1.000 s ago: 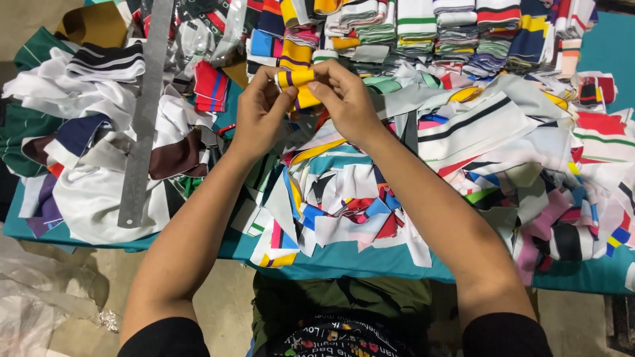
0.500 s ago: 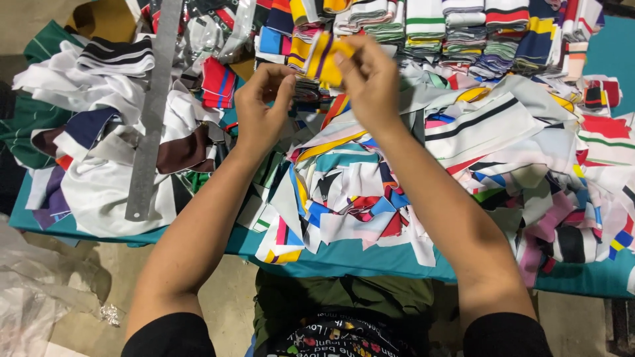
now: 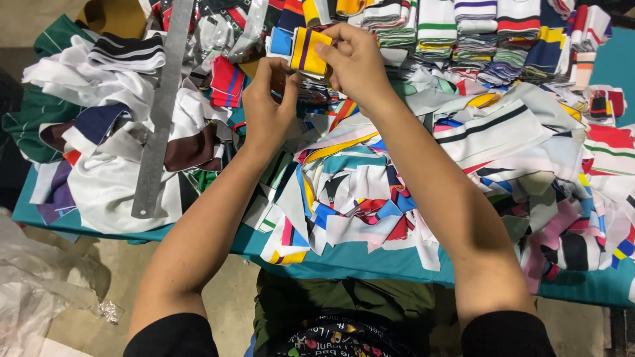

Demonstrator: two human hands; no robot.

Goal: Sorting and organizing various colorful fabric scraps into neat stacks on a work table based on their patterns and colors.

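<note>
Right hand (image 3: pixel 357 63): fingers pinched on a folded yellow cloth piece (image 3: pixel 309 51) with a purple stripe, held above the table (image 3: pixel 370 261). Left hand (image 3: pixel 268 106): fingers curled just beside the piece, grip unclear. Metal ruler (image 3: pixel 161 109): left of the hands, lying on cloth scraps (image 3: pixel 357 198).

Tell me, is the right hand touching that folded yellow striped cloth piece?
Touching. The head view shows the right hand with its fingers closed over the edge of the yellow striped cloth piece, no gap between them.
</note>
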